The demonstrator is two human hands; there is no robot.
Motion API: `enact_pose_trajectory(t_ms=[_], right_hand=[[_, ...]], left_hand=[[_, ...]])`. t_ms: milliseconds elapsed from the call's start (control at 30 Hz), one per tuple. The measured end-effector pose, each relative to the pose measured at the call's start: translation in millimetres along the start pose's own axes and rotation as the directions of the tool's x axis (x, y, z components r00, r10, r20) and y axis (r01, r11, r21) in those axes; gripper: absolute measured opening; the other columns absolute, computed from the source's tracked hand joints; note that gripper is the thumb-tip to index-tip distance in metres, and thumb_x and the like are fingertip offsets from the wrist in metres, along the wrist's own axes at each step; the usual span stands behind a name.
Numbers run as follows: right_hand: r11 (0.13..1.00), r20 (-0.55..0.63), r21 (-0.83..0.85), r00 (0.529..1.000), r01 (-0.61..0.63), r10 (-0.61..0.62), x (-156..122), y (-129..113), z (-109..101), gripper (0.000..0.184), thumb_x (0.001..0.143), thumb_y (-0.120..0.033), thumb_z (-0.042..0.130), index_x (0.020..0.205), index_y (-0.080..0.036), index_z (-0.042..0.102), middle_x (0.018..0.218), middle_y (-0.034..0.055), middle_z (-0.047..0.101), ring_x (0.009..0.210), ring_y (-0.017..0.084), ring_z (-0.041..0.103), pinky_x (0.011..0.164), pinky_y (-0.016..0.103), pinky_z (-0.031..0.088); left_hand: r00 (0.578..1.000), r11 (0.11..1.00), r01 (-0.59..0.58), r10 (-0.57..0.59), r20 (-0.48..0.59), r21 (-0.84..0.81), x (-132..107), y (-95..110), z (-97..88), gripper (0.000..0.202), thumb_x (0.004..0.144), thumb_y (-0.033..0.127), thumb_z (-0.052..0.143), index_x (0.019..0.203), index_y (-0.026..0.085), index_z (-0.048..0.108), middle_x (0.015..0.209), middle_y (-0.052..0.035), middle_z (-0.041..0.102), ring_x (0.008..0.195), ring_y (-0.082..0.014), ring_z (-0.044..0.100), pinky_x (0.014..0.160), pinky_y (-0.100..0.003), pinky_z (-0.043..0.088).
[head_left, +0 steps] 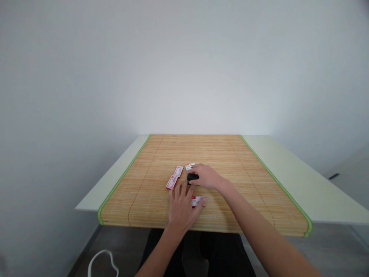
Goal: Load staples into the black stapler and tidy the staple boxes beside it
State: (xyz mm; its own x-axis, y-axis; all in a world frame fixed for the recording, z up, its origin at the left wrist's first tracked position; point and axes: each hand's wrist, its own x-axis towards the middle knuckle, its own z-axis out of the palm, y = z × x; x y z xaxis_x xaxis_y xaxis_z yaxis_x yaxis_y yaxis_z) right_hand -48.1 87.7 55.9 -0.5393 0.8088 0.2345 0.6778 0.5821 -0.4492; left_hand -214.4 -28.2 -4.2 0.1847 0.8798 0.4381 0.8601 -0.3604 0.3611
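Left hand point(181, 207) splayed, touching box point(196, 201); right grip point(206, 177) pinching black object point(191, 177)

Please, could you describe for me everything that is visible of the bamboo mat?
The bamboo mat looks made of thin, pale yellow-brown slats running crosswise, with darker stitching lines running from front to back and green binding along both sides. It lies spread flat on the white table, its near edge reaching past the table's front edge. Small red-and-white boxes rest on it; whether the left hand touches it is unclear.
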Motion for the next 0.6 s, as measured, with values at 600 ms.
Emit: enact_pose_trajectory(t_ms=[600], right_hand=[[0.954,-0.075,0.287,0.991,-0.082,0.108,-28.0,10.1,-46.9,0.026,0.083,-0.043,0.075,0.099,-0.023,0.076,0.097,0.0027,0.074,0.086,0.019,0.066,0.078,0.031,0.052]], left_hand=[[1.0,1.0,0.003,-0.003,0.012,0.006,0.1,0.0,-0.7,0.065,0.091,0.06,0.062,0.151,0.038,0.047,0.157,-0.0065,0.046,0.137,-0.0409,0.04,0.114,-0.068,0.027]])
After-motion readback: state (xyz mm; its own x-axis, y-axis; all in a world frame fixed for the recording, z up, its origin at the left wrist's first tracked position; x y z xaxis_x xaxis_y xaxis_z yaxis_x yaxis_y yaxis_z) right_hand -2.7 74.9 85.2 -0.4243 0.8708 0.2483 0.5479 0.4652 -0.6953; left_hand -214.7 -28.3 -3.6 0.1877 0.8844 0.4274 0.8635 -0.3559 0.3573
